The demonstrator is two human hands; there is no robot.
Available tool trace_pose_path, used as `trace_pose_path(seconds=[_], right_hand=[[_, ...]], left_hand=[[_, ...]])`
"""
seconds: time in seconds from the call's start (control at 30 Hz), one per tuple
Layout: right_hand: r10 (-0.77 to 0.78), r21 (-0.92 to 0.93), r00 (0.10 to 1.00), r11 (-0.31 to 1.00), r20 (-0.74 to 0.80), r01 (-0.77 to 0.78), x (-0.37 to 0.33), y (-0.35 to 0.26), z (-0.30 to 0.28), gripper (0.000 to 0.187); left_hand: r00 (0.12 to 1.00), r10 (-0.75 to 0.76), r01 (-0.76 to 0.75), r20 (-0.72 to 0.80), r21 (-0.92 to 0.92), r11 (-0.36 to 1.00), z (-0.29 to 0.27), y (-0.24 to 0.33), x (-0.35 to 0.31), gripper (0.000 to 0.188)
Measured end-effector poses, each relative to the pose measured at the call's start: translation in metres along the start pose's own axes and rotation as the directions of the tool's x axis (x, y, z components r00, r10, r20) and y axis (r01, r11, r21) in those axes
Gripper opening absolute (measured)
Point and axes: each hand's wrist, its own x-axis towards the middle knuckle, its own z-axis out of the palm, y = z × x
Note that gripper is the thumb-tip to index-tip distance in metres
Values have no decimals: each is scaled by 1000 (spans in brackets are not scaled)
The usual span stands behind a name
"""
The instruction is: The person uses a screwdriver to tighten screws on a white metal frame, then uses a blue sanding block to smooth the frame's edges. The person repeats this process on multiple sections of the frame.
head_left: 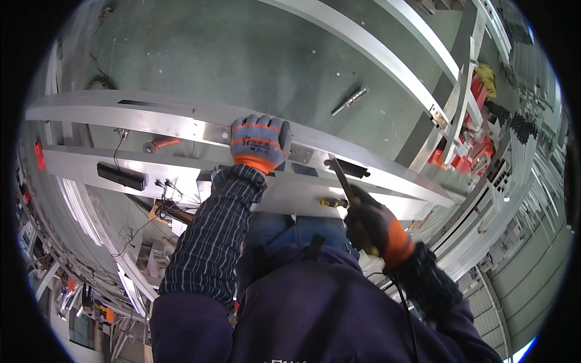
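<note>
Currently, both hands are in gloves with orange cuffs, working along a long silver beam [175, 125] that crosses the view from nine o'clock round to about four. Left hand [260, 142]: at eleven, just off centre, fingers curled closed over the beam; fingertips out of sight. Right hand [366, 227]: at four, closed around a long narrow tool [342, 181], yellow showing at its lower end. Tool slants toward one o'clock from the fist, upper end at the beam, just beside a dark slot [351, 168]; contact there cannot be told. Kind of tool unclear.

A yellow-and-black item [330, 202] lies on a pale panel [281, 199], just left of the right fist. At half past nine, an orange-handled tool [163, 144]; at nine, a black oblong block [121, 176] with a cable, and below it, toward eight, a tangle of dark wires [168, 190]. At one, a metal cylindrical tool [350, 101] lies on the green floor [224, 54], well apart from both hands.
</note>
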Motion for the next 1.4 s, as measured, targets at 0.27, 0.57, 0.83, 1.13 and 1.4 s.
trace_pose_path(seconds=[0.27, 0.57, 0.83, 1.13, 1.4], right_hand=[[-23, 117, 998, 993, 61, 15, 31, 3, -9, 16], [-346, -439, 919, 807, 189, 394, 44, 10, -21, 24], [-259, -333, 953, 895, 155, 297, 31, 18, -29, 19], [-116, 2, 992, 993, 48, 116, 12, 32, -19, 43], [-163, -321, 979, 927, 121, 194, 23, 46, -37, 21]], left_hand=[[1000, 16, -16, -9, 9, 1000, -3, 2, 10, 20], [1000, 7, -7, 24, 8, 1000, -2, 5, 6, 20], [999, 4, -7, 47, 61, 998, -1, 1, 10, 23], [999, -9, 4, 50, 85, 996, -3, 4, 9, 22], [1000, 13, -13, -4, 44, 999, -1, 2, 5, 21]])
